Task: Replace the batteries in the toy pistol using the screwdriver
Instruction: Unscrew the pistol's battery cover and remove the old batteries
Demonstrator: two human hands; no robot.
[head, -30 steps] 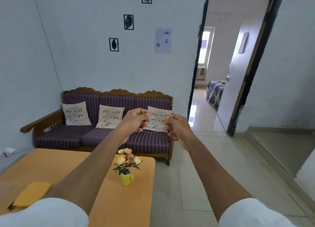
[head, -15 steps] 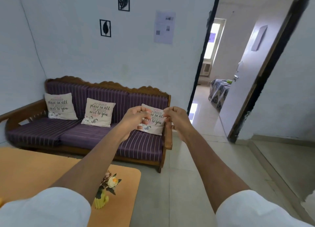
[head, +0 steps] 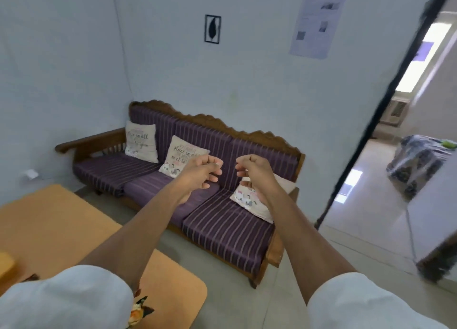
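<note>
Person's body, head view. Two bare forearms visible, both uncovered from above the elbow to the wrist. Left sleeve (head: 61,299): short, white, plain fabric, loose hem, no print or marking. Right sleeve (head: 366,304): same white fabric and cut. Left hand (head: 200,173) and right hand (head: 257,173): bare, without gloves, rings, watch or wristband.

Both arms extended forward at chest height, forearms bare, white sleeves covering the upper arms. Left hand (head: 201,171) — fingers curled inward toward the palm, knuckles up, holding nothing visible. Right hand (head: 256,171) — fingers likewise curled, thumb side facing the left hand. The two hands are level, near each other but apart, fingertips not touching.
</note>
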